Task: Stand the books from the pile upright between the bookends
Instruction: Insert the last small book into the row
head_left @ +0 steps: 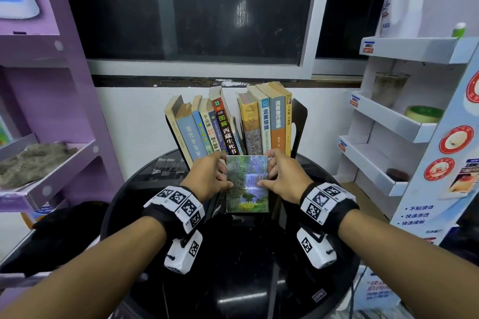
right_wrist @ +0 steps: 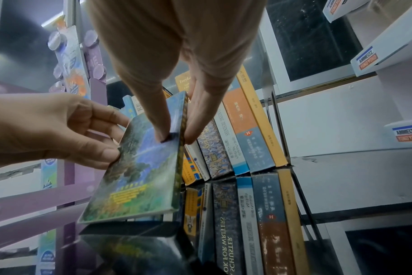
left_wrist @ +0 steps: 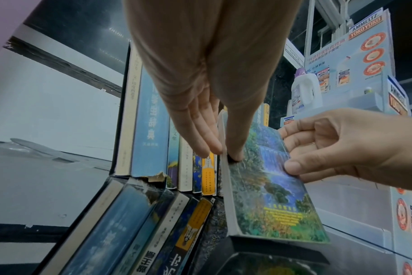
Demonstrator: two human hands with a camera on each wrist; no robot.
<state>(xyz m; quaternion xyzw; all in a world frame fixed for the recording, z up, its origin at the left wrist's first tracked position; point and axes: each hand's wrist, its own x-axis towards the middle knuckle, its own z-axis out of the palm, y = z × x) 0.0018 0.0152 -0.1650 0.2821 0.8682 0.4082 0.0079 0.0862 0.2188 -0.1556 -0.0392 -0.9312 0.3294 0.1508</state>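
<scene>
Glossy black round table [head_left: 324, 280] stands against a white wall beneath a dark window, flanked by a purple display shelf [head_left: 51, 163] at the left and a white cardboard display shelf [head_left: 388, 142] at the right. At the table's far edge a row of upright paperback books [head_left: 228, 127] stands between two black metal bookends: the right bookend [head_left: 299, 129] is beside the yellow-spined book; the left one is mostly hidden.

Both hands hold one paperback book with a waterfall-and-forest cover [head_left: 247, 184], positioned just in front of the row, cover facing up toward the head camera. The book's near edge rests on the table surface; its far edge is tilted up toward the row, at the gap between the red-and-black spine and the Troyka spine.

The left hand [head_left: 211, 179] pinches the book's left edge: thumb on the cover, fingers [left_wrist: 207, 141] behind. The right hand [head_left: 283, 179] pinches the right edge likewise, thumb on the cover and fingers [right_wrist: 195, 122] against the spine side. The book lies between the two grips.
</scene>
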